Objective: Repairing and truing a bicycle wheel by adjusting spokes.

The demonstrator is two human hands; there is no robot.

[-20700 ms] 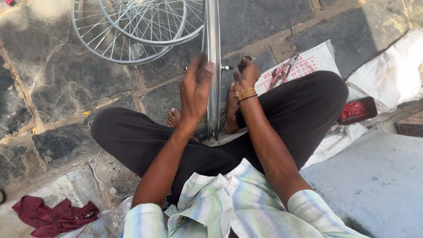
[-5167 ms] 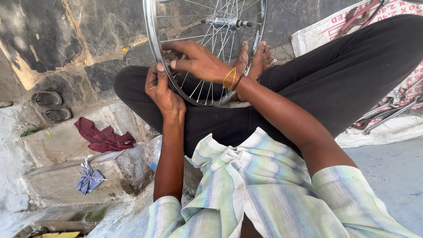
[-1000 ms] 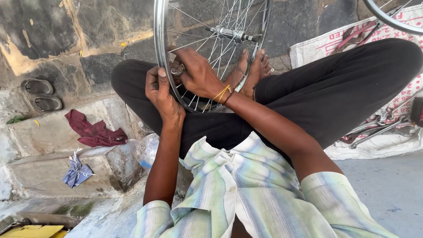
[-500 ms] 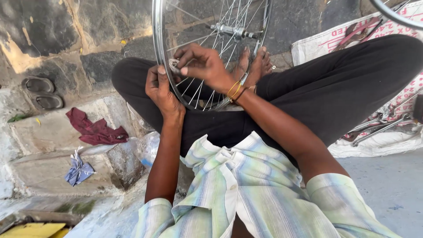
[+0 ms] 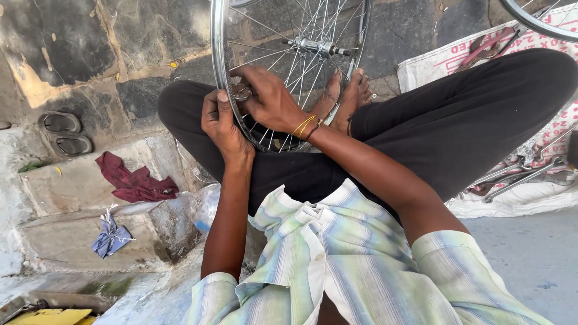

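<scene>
both hands (image 5: 226, 123) (image 5: 271, 99) apparently grip wheel rim (image 5: 218, 66)

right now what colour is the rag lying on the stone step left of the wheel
The rag is dark red, maroon; the head view, the only one, shows it crumpled beside the left hand's side.

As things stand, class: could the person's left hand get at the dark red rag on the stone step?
Probably yes. The left hand grips the wheel rim, but the dark red rag lies on its own side with nothing between; it must let go first.
</scene>
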